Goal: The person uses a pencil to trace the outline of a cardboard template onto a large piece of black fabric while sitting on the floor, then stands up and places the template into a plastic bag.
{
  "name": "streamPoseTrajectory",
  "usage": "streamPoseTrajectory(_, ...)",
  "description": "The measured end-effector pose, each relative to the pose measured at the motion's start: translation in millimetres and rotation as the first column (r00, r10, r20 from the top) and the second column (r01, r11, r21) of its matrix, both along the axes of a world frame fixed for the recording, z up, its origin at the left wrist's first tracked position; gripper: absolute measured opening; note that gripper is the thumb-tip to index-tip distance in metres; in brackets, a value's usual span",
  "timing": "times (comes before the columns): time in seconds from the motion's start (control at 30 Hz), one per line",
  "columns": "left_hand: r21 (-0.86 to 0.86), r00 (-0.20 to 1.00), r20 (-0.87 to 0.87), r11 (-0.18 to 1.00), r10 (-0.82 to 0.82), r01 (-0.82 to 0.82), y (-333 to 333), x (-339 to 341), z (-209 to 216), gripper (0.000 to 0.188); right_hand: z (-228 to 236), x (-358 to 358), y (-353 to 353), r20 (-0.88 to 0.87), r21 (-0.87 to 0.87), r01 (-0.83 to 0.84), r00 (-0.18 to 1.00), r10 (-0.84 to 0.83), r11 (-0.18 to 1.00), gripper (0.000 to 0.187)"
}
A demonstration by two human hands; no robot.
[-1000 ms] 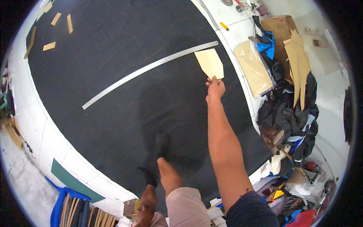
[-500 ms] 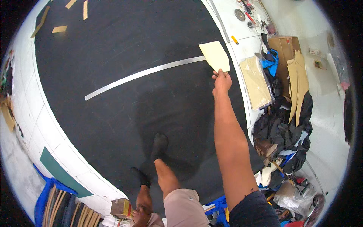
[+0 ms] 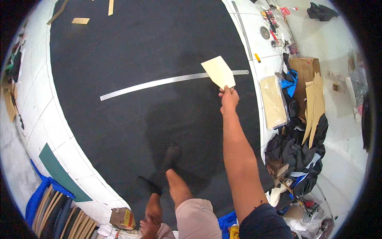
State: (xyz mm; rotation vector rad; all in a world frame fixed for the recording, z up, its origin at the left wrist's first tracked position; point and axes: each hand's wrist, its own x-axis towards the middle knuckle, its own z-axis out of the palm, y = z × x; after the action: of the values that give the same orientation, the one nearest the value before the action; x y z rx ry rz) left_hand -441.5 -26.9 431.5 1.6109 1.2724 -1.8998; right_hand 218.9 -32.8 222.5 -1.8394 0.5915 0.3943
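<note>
A pale yellow, angular piece of card is pinched at its near corner by my right hand, thumb on top. It is held over the right part of a long metal ruler, covering a stretch of it. Beneath the ruler spreads a large black sheet of material, on which my feet in dark socks stand. My left hand is low by my leg at the lower edge; its fingers do not show clearly.
Tan card strips lie at the far left of the sheet. Along the right are a bagged stack of tan card, a cardboard box, and heaped black material. A blue rack of rolls and a small tin sit lower left.
My right hand has drawn the yellow card slightly nearer and to the left. The ruler's right end now shows beyond the card. The whole view has shifted a little.
</note>
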Motion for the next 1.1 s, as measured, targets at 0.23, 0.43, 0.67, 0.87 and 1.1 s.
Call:
streamPoseTrajectory(0.23,0.182,0.969,0.137,0.957,0.205,-0.228,55.1,56.7,34.9,0.090,1.9,-31.1,30.7,-0.093,-0.076,-0.065,0.994,0.058,0.995,0.019)
streamPoseTrajectory(0.43,0.258,0.963,0.234,0.946,0.136,-0.196,53.6,34.8,8.9,0.084,2.6,-53.7,49.1,-0.062,-0.039,-0.094,0.994,0.091,0.995,0.020)
streamPoseTrajectory(0.67,0.137,0.992,0.115,0.988,0.059,-0.074,76.9,15.0,-10.7,0.083,-3.8,-85.9,75.6,-0.077,-0.136,-0.192,0.980,0.183,0.972,0.025)
streamPoseTrajectory(0.87,0.188,0.987,0.162,0.981,0.013,-0.044,93.2,7.6,-8.4,0.075,4.5,-121.6,113.9,-0.074,-0.092,-0.186,0.981,0.180,0.978,0.020)
streamPoseTrajectory(1.1,0.223,0.978,0.208,0.972,0.024,-0.071,99.8,-9.1,-14.7,0.073,-3.8,-147.0,133.6,-0.133,-0.184,-0.272,0.959,0.251,0.944,0.019)
